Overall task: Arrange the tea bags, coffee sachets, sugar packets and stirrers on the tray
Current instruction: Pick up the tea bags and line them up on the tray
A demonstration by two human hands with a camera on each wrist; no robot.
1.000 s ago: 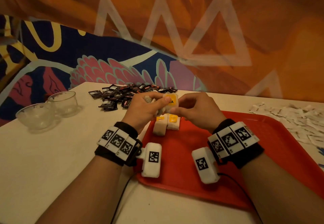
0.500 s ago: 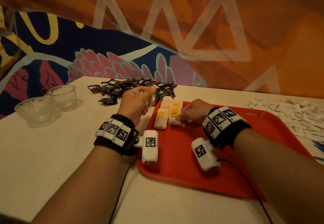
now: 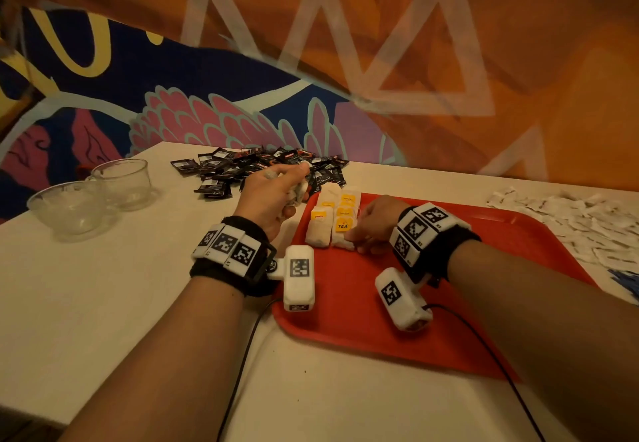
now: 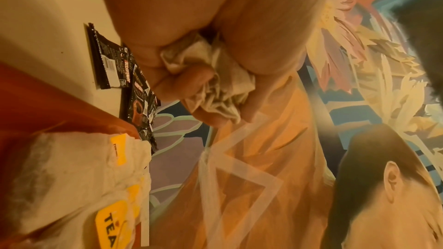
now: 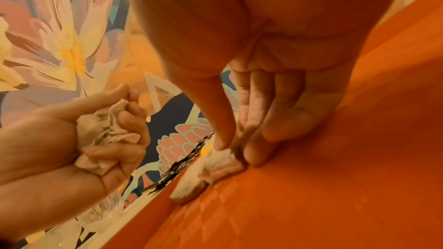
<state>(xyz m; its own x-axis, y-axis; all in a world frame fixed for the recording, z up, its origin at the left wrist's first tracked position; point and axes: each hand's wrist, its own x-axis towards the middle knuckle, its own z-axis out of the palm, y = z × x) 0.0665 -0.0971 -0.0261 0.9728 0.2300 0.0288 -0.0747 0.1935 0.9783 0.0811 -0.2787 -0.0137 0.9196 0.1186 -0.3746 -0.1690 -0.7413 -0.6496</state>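
A red tray (image 3: 449, 320) lies on the white table. At its far left corner several tea bags (image 3: 320, 227) with yellow tags lie in two rows. My right hand (image 3: 353, 238) rests on the tray, and its thumb and fingers pinch the near end of the front tea bag (image 5: 223, 164), the one tagged TEA (image 3: 342, 225). My left hand (image 3: 294, 196) hovers just left of the tray's corner and grips a crumpled bunch of tea bags (image 4: 215, 86), which the right wrist view shows too (image 5: 105, 135). Black coffee sachets (image 3: 259, 165) are heaped behind it.
White sugar packets (image 3: 587, 227) are spread over the table right of the tray. Two empty glass cups (image 3: 121, 182) (image 3: 69, 206) stand at the far left. Something blue (image 3: 627, 282) shows at the right edge. A painted wall runs along the table's far side.
A second ago both hands held a yellow-tagged tea bag above the tray. My right hand has brought it down onto the right row; my left hand has drawn away to the left.
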